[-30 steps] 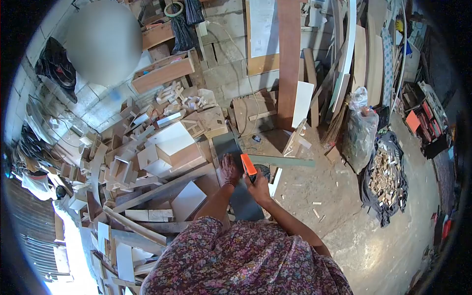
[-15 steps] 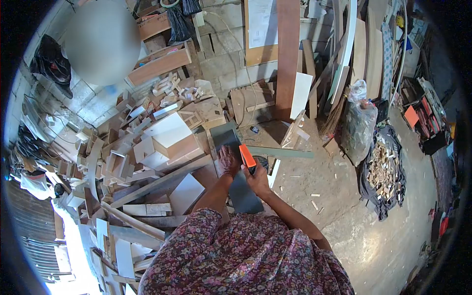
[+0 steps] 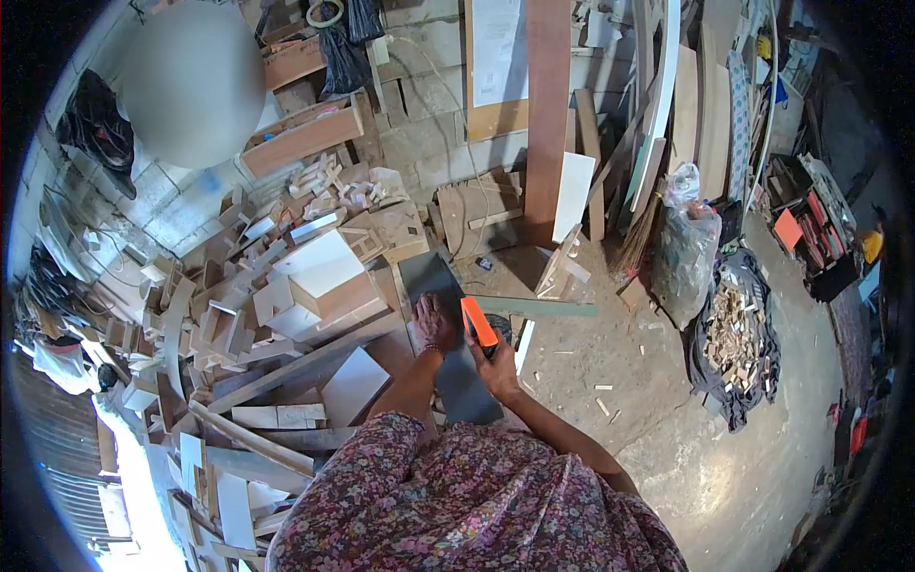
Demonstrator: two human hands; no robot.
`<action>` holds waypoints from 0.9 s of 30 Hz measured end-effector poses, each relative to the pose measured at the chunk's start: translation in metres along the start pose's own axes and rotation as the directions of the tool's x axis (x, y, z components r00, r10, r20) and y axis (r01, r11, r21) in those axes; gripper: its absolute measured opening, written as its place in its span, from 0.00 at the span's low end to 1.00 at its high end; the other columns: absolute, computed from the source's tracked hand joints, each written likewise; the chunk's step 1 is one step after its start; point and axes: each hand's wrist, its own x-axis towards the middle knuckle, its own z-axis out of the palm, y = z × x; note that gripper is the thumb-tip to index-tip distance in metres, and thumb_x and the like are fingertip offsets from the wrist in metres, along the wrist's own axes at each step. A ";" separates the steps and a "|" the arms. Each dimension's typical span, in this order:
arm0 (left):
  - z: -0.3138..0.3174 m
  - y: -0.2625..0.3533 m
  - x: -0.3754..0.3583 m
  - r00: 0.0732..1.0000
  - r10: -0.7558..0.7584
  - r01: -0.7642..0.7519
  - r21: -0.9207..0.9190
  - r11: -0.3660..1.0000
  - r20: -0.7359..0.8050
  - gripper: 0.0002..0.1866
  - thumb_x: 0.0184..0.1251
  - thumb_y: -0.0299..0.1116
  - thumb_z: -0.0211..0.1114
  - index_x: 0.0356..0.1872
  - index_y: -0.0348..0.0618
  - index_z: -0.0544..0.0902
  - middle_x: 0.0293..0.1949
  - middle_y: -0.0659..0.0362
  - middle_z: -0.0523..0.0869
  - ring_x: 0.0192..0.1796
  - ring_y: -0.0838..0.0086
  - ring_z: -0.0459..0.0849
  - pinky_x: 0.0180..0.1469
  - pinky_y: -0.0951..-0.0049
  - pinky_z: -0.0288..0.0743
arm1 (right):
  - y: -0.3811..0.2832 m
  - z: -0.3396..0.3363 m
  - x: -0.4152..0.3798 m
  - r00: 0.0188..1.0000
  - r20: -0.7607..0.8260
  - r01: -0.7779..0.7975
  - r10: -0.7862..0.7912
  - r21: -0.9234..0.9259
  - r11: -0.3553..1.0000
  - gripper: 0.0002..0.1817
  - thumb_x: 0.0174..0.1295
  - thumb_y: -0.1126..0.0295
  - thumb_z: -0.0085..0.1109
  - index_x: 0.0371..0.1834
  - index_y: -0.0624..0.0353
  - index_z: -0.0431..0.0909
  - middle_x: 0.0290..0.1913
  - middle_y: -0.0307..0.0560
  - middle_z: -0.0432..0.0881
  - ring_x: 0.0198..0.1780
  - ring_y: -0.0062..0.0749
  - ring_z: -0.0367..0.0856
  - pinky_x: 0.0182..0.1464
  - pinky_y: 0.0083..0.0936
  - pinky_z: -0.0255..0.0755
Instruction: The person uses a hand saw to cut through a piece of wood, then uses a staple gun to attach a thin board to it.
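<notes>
A long dark grey board (image 3: 467, 386) lies in front of me, its near end by my flowered clothing. My left hand (image 3: 432, 324) rests on the board with its fingers spread, pressing on its surface. At the board's right edge my right hand (image 3: 497, 367) is wrapped round the dark handle of an orange tool (image 3: 478, 322). The tool's orange part points up and to the left. What kind of tool it is, I cannot tell for sure. A greenish strip (image 3: 543, 307) extends to the right from beside the tool.
Wood offcuts (image 3: 324, 195) and a white box-like piece (image 3: 319, 265) are piled on the left. Tall boards (image 3: 548, 114) lean on the back wall. On the right stand a clear plastic bag (image 3: 684, 257) and a dark cloth holding wood scraps (image 3: 739, 329).
The view has shifted slightly, so the surroundings appear a little lower and further left. Both hands remain at the board, and the orange tool stands slightly more upright in view.
</notes>
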 end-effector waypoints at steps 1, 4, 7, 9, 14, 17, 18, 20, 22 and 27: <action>-0.015 0.005 -0.001 0.999 0.012 -0.011 -0.019 1.000 0.052 0.25 0.54 0.38 0.51 0.51 0.34 0.68 0.53 0.45 0.68 0.58 0.55 0.65 0.60 0.60 0.55 | 0.000 0.002 0.001 1.000 0.005 -0.012 0.012 0.002 1.000 0.18 0.57 0.60 0.56 0.41 0.64 0.68 0.26 0.62 0.77 0.30 0.55 0.79 0.30 0.38 0.70; -0.014 0.004 -0.006 0.994 0.021 -0.018 -0.026 0.999 0.110 0.25 0.54 0.37 0.51 0.52 0.33 0.68 0.54 0.45 0.68 0.58 0.55 0.65 0.62 0.60 0.54 | -0.016 0.002 0.000 0.997 0.034 -0.071 0.073 -0.077 0.995 0.18 0.56 0.62 0.57 0.41 0.66 0.69 0.27 0.61 0.77 0.30 0.50 0.78 0.31 0.34 0.70; 0.008 -0.008 -0.006 0.996 0.002 -0.001 -0.012 1.000 0.087 0.26 0.53 0.38 0.51 0.53 0.33 0.67 0.54 0.46 0.68 0.59 0.55 0.64 0.63 0.61 0.53 | -0.039 -0.004 -0.005 0.992 0.058 -0.101 0.111 -0.156 0.983 0.18 0.55 0.63 0.58 0.41 0.67 0.69 0.26 0.61 0.76 0.30 0.48 0.78 0.31 0.31 0.69; 0.011 -0.004 0.000 0.999 -0.010 0.011 -0.025 1.000 0.047 0.26 0.53 0.38 0.52 0.53 0.33 0.67 0.54 0.46 0.68 0.59 0.56 0.64 0.63 0.61 0.52 | -0.040 -0.009 -0.002 0.995 0.059 -0.074 0.085 -0.165 0.983 0.18 0.55 0.63 0.58 0.41 0.67 0.70 0.26 0.62 0.76 0.30 0.52 0.78 0.31 0.32 0.70; -0.007 -0.001 -0.011 0.995 0.035 -0.032 -0.032 0.999 0.089 0.28 0.51 0.38 0.56 0.54 0.33 0.67 0.55 0.46 0.67 0.62 0.56 0.62 0.63 0.61 0.53 | -0.040 -0.011 -0.009 0.996 0.044 -0.072 0.078 -0.132 0.989 0.17 0.55 0.63 0.58 0.39 0.67 0.70 0.27 0.63 0.77 0.34 0.55 0.79 0.33 0.34 0.71; -0.017 0.003 -0.009 0.995 0.005 0.000 -0.047 0.999 0.097 0.30 0.49 0.38 0.58 0.54 0.33 0.66 0.56 0.46 0.67 0.62 0.56 0.61 0.63 0.62 0.53 | -0.041 -0.010 -0.007 0.986 0.085 -0.137 0.145 -0.087 0.987 0.18 0.55 0.63 0.58 0.39 0.67 0.70 0.27 0.63 0.77 0.35 0.56 0.79 0.32 0.35 0.71; -0.025 0.006 -0.007 0.982 -0.048 0.064 -0.084 0.994 0.184 0.29 0.49 0.37 0.57 0.54 0.33 0.67 0.56 0.46 0.67 0.62 0.56 0.61 0.63 0.61 0.53 | -0.042 -0.008 -0.004 0.984 0.094 -0.144 0.152 -0.087 0.986 0.18 0.55 0.63 0.58 0.39 0.67 0.70 0.27 0.63 0.77 0.35 0.56 0.79 0.32 0.35 0.71; 0.006 -0.006 -0.010 0.998 -0.034 0.037 -0.061 0.997 0.057 0.25 0.51 0.36 0.53 0.52 0.34 0.68 0.56 0.46 0.67 0.61 0.55 0.61 0.62 0.62 0.55 | -0.043 -0.005 0.003 0.989 0.065 -0.118 0.129 -0.160 0.980 0.17 0.55 0.64 0.58 0.40 0.67 0.70 0.27 0.64 0.77 0.34 0.58 0.78 0.32 0.37 0.71; 0.012 -0.010 -0.008 1.000 0.008 -0.009 -0.071 0.997 -0.013 0.23 0.53 0.34 0.49 0.51 0.35 0.69 0.56 0.45 0.66 0.61 0.55 0.62 0.61 0.61 0.56 | -0.040 -0.003 0.012 0.995 0.050 -0.077 0.090 -0.208 0.975 0.17 0.54 0.64 0.58 0.40 0.68 0.71 0.27 0.64 0.77 0.33 0.58 0.78 0.32 0.38 0.70; 0.015 -0.013 -0.002 0.999 -0.004 0.007 -0.057 0.998 0.047 0.22 0.54 0.34 0.48 0.51 0.36 0.70 0.56 0.45 0.66 0.60 0.55 0.63 0.61 0.60 0.56 | -0.037 -0.011 0.025 0.994 0.050 -0.083 0.095 -0.198 0.977 0.18 0.54 0.64 0.58 0.41 0.67 0.71 0.28 0.65 0.77 0.33 0.59 0.77 0.34 0.39 0.70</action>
